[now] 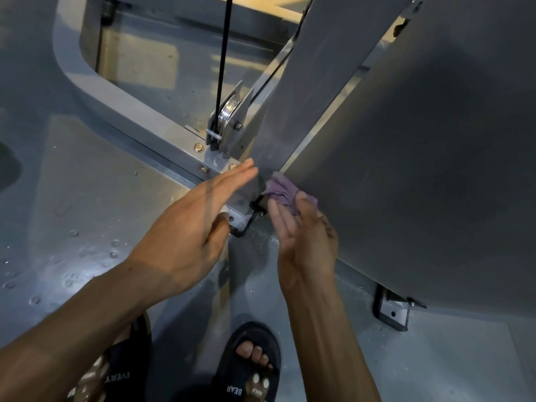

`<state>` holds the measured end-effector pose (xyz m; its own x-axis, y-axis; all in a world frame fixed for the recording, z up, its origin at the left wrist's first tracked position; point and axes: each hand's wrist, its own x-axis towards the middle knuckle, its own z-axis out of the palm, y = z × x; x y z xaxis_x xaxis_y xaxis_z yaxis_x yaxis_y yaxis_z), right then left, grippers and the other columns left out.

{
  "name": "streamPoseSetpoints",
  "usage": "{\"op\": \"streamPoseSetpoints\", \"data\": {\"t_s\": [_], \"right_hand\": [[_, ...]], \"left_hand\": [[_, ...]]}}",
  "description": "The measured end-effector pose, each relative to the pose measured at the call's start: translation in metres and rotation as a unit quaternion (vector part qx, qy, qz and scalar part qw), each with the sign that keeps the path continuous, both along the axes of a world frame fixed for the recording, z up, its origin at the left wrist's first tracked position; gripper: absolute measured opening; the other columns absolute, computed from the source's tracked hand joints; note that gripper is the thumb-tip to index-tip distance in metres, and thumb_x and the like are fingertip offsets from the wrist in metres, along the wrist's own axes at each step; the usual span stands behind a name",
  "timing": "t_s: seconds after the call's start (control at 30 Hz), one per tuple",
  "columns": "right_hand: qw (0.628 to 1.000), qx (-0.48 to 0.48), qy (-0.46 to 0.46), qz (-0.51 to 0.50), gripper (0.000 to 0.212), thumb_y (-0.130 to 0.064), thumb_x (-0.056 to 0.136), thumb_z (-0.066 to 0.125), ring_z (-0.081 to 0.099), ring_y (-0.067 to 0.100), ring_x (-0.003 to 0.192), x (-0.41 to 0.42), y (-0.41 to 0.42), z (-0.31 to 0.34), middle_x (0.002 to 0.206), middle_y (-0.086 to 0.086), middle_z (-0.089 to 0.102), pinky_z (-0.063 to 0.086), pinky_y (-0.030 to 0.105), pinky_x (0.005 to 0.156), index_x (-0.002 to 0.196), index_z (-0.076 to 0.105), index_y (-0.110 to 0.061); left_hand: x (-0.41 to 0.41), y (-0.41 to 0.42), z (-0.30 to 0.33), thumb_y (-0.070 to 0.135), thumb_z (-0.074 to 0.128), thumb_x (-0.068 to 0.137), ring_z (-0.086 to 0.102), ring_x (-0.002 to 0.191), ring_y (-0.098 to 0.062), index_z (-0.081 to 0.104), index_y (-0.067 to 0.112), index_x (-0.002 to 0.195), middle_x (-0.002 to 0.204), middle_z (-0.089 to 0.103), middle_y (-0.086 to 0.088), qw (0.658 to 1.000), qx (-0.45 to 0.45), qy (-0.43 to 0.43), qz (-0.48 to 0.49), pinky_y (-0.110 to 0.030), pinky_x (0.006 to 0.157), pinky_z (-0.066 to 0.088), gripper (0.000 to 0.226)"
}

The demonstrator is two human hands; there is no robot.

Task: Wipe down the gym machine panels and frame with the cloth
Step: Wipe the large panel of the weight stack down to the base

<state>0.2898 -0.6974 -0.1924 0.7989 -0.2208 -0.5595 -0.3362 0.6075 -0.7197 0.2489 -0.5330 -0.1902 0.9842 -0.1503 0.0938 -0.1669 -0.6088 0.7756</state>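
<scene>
A large flat grey metal panel (420, 169) fills the right side, above the grey painted floor (87, 213). The curved grey steel frame (130, 111) carries a silver cable pulley (229, 111). The left hand (188, 224) is flat, fingers straight, holding nothing — the right hand (304, 242) pinches a crumpled purple cloth (282, 192) against the panel's lower corner.

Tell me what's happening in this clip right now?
A person is cleaning a grey gym machine. The right hand holds a purple cloth against the lower corner of a large grey panel. The left hand is open, fingers straight, above the bolted frame near the cable pulley. The person stands in dark slippers.
</scene>
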Motion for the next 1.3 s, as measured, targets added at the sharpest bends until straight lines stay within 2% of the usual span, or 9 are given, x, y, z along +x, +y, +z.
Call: {"op": "streamPoseSetpoints", "data": {"t_s": [0.1, 0.2, 0.3, 0.4, 0.47, 0.67, 1.0, 1.17, 1.3], "right_hand": [[0.998, -0.026, 0.054, 0.017, 0.027, -0.006, 0.104, 0.055, 0.076, 0.029, 0.098, 0.001, 0.01, -0.01, 0.104, 0.023, 0.076, 0.064, 0.031, 0.08, 0.12, 0.062, 0.014], [0.995, -0.029, 0.092, 0.023, 0.02, -0.003, 0.103, 0.053, 0.077, 0.028, 0.091, 0.0, 0.017, -0.005, 0.101, 0.023, 0.076, 0.064, 0.03, 0.076, 0.107, 0.067, 0.011], [0.999, -0.016, 0.023, 0.034, 0.015, -0.007, 0.105, 0.052, 0.077, 0.025, 0.096, -0.002, 0.009, 0.029, 0.104, 0.019, 0.077, 0.062, 0.035, 0.089, 0.107, 0.064, 0.001], [0.998, 0.006, -0.06, 0.008, 0.026, -0.008, 0.102, 0.056, 0.076, 0.023, 0.092, -0.005, -0.002, 0.067, 0.101, 0.02, 0.077, 0.063, 0.032, 0.081, 0.116, 0.06, 0.014], [0.997, 0.004, -0.077, 0.0, 0.02, -0.009, 0.1, 0.06, 0.076, 0.021, 0.084, -0.004, -0.004, 0.072, 0.088, 0.015, 0.077, 0.063, 0.033, 0.079, 0.117, 0.061, 0.003], [0.999, -0.035, 0.006, 0.038, 0.03, -0.01, 0.103, 0.057, 0.076, 0.027, 0.1, -0.002, 0.008, 0.005, 0.105, 0.02, 0.076, 0.062, 0.036, 0.088, 0.123, 0.061, 0.012], [0.992, -0.069, 0.104, -0.007, 0.006, 0.002, 0.097, 0.063, 0.078, 0.027, 0.073, 0.008, 0.005, -0.075, 0.086, 0.027, 0.074, 0.063, 0.031, 0.061, 0.095, 0.063, 0.008], [0.993, -0.066, 0.101, 0.005, 0.026, 0.001, 0.096, 0.066, 0.076, 0.03, 0.086, 0.014, 0.03, -0.083, 0.104, 0.029, 0.074, 0.063, 0.032, 0.065, 0.113, 0.059, 0.02], [0.976, -0.131, 0.177, 0.001, 0.008, -0.005, 0.091, 0.075, 0.075, 0.03, 0.092, 0.02, 0.046, -0.094, 0.102, 0.02, 0.075, 0.063, 0.035, 0.079, 0.089, 0.067, -0.003]], "left_hand": [[-0.002, -0.002, 0.002, -0.001, 0.053, 0.097, 0.022, 0.149, 0.012, 0.029, 0.034, 0.161, 0.166, 0.026, 0.022, 1.0, -0.002, -0.001, 0.004, -0.003, 0.116, 0.016, 0.077], [-0.003, -0.002, 0.005, -0.002, 0.051, 0.097, 0.02, 0.146, 0.017, 0.03, 0.034, 0.161, 0.165, 0.027, 0.023, 1.0, -0.006, -0.01, 0.007, -0.001, 0.113, 0.015, 0.076], [-0.004, -0.001, 0.006, -0.001, 0.051, 0.098, 0.02, 0.144, 0.02, 0.03, 0.036, 0.16, 0.163, 0.028, 0.026, 1.0, -0.013, -0.008, 0.018, -0.001, 0.113, 0.015, 0.075], [-0.006, -0.001, 0.004, -0.003, 0.052, 0.097, 0.023, 0.146, 0.016, 0.031, 0.036, 0.16, 0.164, 0.03, 0.024, 1.0, -0.012, 0.002, 0.024, -0.003, 0.115, 0.017, 0.076], [-0.006, -0.002, 0.005, -0.002, 0.051, 0.096, 0.025, 0.146, 0.014, 0.031, 0.035, 0.16, 0.164, 0.03, 0.023, 1.0, -0.009, 0.002, 0.019, -0.003, 0.115, 0.017, 0.076], [-0.006, -0.001, 0.005, -0.002, 0.051, 0.097, 0.024, 0.147, 0.013, 0.033, 0.034, 0.159, 0.164, 0.032, 0.021, 0.999, -0.018, 0.0, 0.028, -0.004, 0.115, 0.017, 0.074], [-0.007, 0.001, 0.0, -0.003, 0.051, 0.097, 0.022, 0.148, 0.012, 0.03, 0.037, 0.16, 0.165, 0.028, 0.024, 0.999, -0.014, 0.017, 0.023, -0.002, 0.115, 0.015, 0.077], [-0.009, 0.0, -0.002, -0.003, 0.052, 0.096, 0.024, 0.147, 0.012, 0.031, 0.035, 0.16, 0.165, 0.029, 0.021, 1.0, -0.007, 0.018, 0.02, -0.004, 0.115, 0.017, 0.077], [-0.009, 0.005, -0.002, -0.009, 0.054, 0.093, 0.025, 0.145, 0.015, 0.033, 0.034, 0.159, 0.162, 0.035, 0.019, 1.0, -0.007, 0.016, 0.023, -0.003, 0.114, 0.019, 0.081]]}}
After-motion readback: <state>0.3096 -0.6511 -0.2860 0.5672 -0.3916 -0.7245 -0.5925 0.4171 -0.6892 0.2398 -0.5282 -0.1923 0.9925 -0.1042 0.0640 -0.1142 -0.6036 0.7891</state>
